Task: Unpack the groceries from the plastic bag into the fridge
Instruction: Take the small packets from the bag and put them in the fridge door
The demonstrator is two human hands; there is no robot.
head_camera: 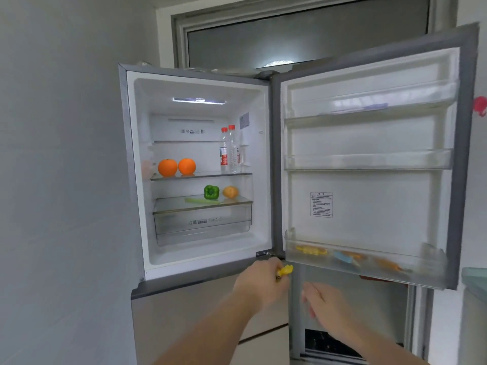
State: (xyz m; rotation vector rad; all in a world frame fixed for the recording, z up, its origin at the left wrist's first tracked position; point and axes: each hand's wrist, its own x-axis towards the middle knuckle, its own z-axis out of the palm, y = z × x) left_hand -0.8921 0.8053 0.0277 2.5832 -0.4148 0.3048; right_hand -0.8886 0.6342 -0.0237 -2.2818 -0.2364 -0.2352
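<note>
The fridge (263, 270) stands open, its door (369, 185) swung to the right. My left hand (259, 283) grips a small yellow packet (285, 270) just below the fridge's lower right corner. My right hand (326, 309) hangs with straight fingers under the door's bottom bin (363, 262), holding nothing. That bin holds yellow, blue and orange packets. Two oranges (176, 167) and two water bottles (229, 150) sit on the upper shelf. A green pepper (211, 192), a small orange fruit (230, 192) and a green stalk (201, 201) lie on the lower shelf. The plastic bag is out of view.
A grey wall (60, 180) runs close along the fridge's left side. A window (303, 30) is above the fridge. The clear drawer (203, 227) sits under the lower shelf. The two upper door bins (369, 162) look bare. A red object (480, 106) hangs at the far right.
</note>
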